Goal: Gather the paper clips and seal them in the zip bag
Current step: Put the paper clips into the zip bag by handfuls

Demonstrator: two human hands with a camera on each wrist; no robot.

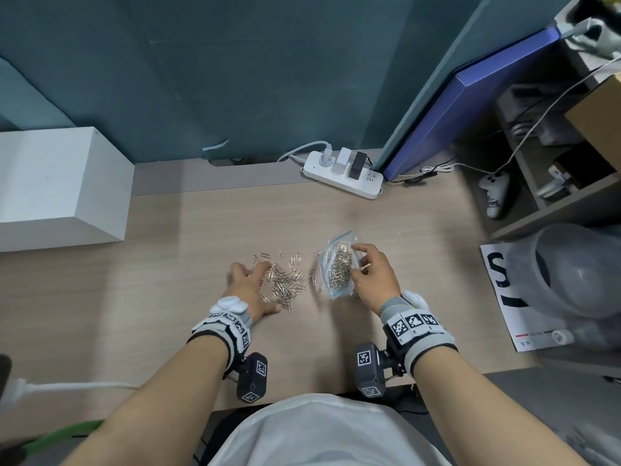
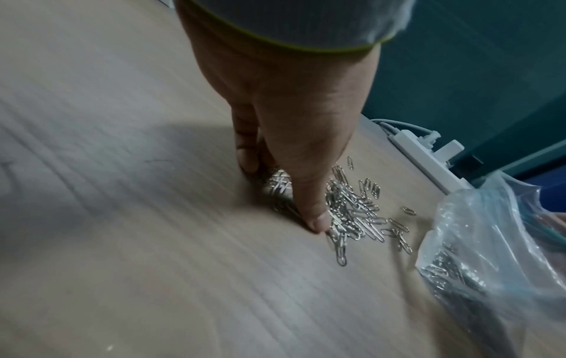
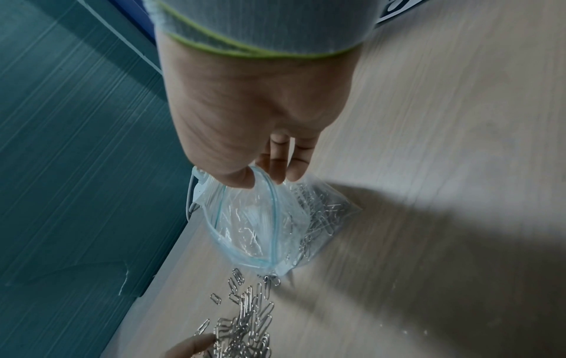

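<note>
A loose pile of silver paper clips (image 1: 284, 280) lies on the wooden desk (image 1: 168, 280) in front of me. My left hand (image 1: 255, 280) rests at the pile's left side with straight, spread fingers; in the left wrist view its fingertips (image 2: 318, 222) touch the desk against the paper clips (image 2: 352, 213). Just right of the pile is a clear zip bag (image 1: 337, 269) with a blue seal strip, partly filled with clips. My right hand (image 1: 371, 274) pinches the rim of the zip bag (image 3: 260, 218), whose mouth gapes toward the paper clips (image 3: 248, 315).
A white power strip (image 1: 342, 174) with plugs lies at the desk's back edge. A white box (image 1: 57, 186) stands at the left. At the right are a blue board (image 1: 470, 105), a shelf (image 1: 537, 230), a printed sheet (image 1: 500, 290) and a clear plastic container (image 1: 578, 274).
</note>
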